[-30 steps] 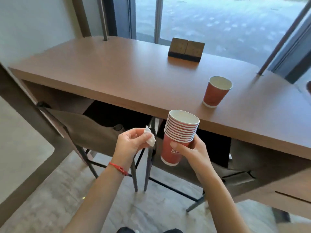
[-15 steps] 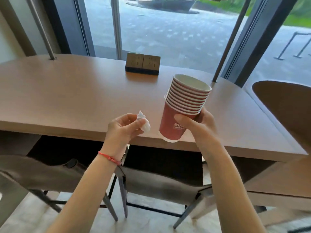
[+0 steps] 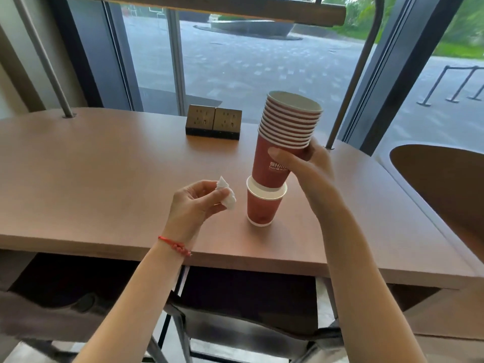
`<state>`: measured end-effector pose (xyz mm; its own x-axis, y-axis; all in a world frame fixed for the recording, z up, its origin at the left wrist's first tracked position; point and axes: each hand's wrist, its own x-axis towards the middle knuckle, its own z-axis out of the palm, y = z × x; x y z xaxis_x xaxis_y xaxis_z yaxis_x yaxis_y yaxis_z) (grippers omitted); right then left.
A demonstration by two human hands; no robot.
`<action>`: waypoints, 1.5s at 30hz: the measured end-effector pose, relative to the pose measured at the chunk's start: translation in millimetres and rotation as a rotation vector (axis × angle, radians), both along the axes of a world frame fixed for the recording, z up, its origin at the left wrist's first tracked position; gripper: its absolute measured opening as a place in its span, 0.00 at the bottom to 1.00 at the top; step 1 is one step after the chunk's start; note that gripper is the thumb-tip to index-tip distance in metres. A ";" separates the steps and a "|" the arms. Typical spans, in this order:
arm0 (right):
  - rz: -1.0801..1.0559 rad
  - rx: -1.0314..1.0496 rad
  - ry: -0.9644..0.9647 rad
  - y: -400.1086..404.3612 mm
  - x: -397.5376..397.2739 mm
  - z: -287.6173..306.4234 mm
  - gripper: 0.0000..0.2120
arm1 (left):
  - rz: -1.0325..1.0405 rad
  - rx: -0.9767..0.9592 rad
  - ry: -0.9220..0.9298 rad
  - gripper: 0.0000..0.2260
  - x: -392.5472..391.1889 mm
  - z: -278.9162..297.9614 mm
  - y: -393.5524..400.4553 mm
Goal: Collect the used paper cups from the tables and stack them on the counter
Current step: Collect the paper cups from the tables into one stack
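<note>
My right hand (image 3: 305, 167) grips a stack of several red paper cups (image 3: 284, 137) with white rims, thumb across the front of the lowest cup. The stack's bottom sits in the mouth of a single red paper cup (image 3: 262, 206) that stands upright on the brown wooden table (image 3: 104, 184). To the left of that cup, my left hand (image 3: 193, 205) pinches a crumpled white tissue (image 3: 226, 193) between thumb and fingers, just above the tabletop.
A dark double socket box (image 3: 213, 125) stands at the back of the table by the window. Two metal poles (image 3: 45, 58) rise from the tabletop at left and right. Chairs (image 3: 248, 334) are tucked under the table; another tabletop (image 3: 445, 184) curves in at the right.
The view has moved closer to the table. My right hand has carried the stack forward and lowered its base into the lone cup's mouth. My left hand still holds the tissue.
</note>
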<state>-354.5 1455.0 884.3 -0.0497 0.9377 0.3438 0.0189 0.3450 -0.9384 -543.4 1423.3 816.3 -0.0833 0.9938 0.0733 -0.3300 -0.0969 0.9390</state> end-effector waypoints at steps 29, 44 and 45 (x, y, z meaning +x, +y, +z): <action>-0.185 -0.132 -0.003 -0.6 -9.3 -93.5 0.21 | -0.127 -0.122 -0.017 0.05 -18.3 -35.2 20.1; -0.531 -0.176 0.170 -131.7 34.6 -96.1 0.32 | -0.520 -0.103 0.069 0.05 51.5 -33.1 -7.5; -0.568 -0.176 0.166 -142.8 40.0 -100.1 0.31 | -0.552 -0.092 0.089 0.05 59.6 -33.0 -11.3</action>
<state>-314.4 1312.3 784.2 0.5149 0.8455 0.1416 0.0034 0.1632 -0.9866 -483.8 1412.0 783.3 0.4533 0.8908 -0.0331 -0.2274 0.1515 0.9619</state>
